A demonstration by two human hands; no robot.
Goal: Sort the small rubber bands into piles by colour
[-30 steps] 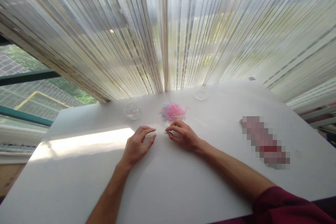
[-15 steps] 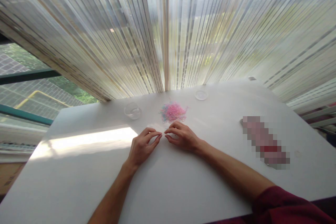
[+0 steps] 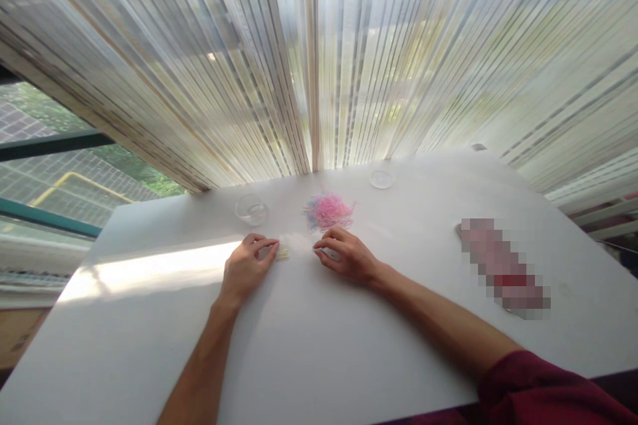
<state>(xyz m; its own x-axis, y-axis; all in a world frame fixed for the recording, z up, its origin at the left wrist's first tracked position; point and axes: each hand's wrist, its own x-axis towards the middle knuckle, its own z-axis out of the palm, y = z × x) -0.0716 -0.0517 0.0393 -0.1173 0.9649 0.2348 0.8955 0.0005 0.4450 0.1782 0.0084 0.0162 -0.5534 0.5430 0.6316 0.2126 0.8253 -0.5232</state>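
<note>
My left hand [image 3: 249, 265] rests over the white table with thumb and fingertips pinched together; anything between them is too small to make out. Right beside its fingertips lies a small patch of pale yellowish pieces [image 3: 282, 252]. My right hand [image 3: 347, 255] is to the right of that patch, its thumb and index finger close together, and what they hold, if anything, is too small to tell. Just beyond my right hand sits a loose pile of thin pink and blue strands [image 3: 329, 211].
A clear round container [image 3: 251, 210] stands behind my left hand. A clear round lid [image 3: 381, 178] lies near the table's back edge. A blurred-out pinkish object [image 3: 503, 265] lies on the table [image 3: 309, 358] at right. Striped curtains [image 3: 314, 66] hang behind.
My left hand has moved left, away from my right hand, uncovering the pale yellowish pieces. My right hand has hardly moved.
</note>
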